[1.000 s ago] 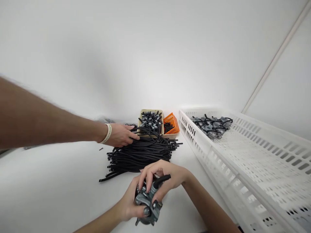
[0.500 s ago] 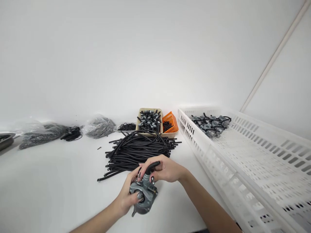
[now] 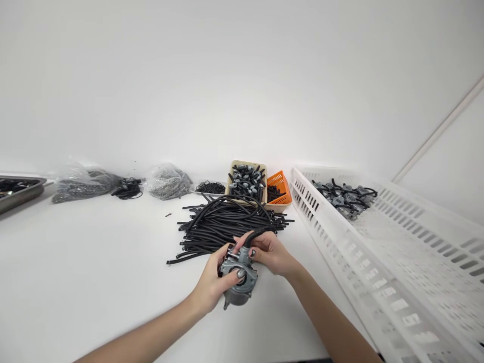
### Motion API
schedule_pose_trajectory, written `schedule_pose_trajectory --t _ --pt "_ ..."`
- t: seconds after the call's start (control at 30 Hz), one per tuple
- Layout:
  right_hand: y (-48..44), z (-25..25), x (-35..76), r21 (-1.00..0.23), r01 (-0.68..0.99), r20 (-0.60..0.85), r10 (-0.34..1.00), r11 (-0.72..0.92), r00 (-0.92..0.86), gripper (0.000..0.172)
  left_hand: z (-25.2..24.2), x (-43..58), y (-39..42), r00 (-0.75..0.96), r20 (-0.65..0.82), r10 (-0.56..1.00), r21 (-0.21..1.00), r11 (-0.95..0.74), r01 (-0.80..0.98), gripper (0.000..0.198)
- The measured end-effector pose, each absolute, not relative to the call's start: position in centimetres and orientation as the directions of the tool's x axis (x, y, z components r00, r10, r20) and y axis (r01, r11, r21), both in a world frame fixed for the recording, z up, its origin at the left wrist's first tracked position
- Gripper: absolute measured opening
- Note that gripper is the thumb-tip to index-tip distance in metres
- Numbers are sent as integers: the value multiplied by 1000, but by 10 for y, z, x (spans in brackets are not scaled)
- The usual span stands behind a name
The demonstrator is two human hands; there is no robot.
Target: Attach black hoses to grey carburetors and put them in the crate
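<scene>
A grey metal carburetor (image 3: 239, 296) is held over the white table, its round bore facing me. My left hand (image 3: 210, 285) is closed around its left side, with the thumb across the bore. On top sits a cap with a bent black rubber elbow (image 3: 252, 237). My right hand (image 3: 279, 256) pinches around this cap, thumb in front and index finger behind; part of the grip is hidden. Just behind both hands lies a pile of black rubber hoses (image 3: 223, 224).
At the back stand a cream bin (image 3: 231, 164) of caps with black elbows and an orange basket (image 3: 284, 187) of small black parts. A large white crate (image 3: 321, 227) with several carburetors fills the right side. Plastic bags (image 3: 169, 182) of small parts and a metal tray (image 3: 36, 190) are at left.
The view has shifted left and down, so the table things appear further right. The carburetor has tipped slightly, and its elbow now points more to the right. Both hands keep their grip.
</scene>
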State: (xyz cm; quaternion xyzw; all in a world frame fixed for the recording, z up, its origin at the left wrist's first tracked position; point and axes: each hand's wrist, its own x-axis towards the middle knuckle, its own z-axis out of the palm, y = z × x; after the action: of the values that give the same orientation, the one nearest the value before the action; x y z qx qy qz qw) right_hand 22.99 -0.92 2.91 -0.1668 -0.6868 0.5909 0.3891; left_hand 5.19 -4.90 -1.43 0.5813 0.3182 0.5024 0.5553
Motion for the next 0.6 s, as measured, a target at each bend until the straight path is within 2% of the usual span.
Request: schedule_pose_trajectory --t 0.17,0.33,0.43,0.5,0.6 --pt "-6 23 230 -930 -291 346 809 226 -476 33 -8 52 -47 261 179 949 977 -141 -157 57" --pt "-2 20 229 -906 -139 423 875 401 -236 18 -2 54 -48 245 110 963 991 -88 -100 47" --pt "-2 19 229 -870 -14 491 863 493 -123 19 -1 54 -49 227 81 971 996 -73 -46 43" --pt "-2 19 230 -867 15 493 862 498 -119 19 -1 54 -49 221 70 973 998 -67 -20 42" --pt "-2 20 231 -880 -51 473 858 473 -200 15 -1 53 -48 225 70 972 998 -67 -20 44"
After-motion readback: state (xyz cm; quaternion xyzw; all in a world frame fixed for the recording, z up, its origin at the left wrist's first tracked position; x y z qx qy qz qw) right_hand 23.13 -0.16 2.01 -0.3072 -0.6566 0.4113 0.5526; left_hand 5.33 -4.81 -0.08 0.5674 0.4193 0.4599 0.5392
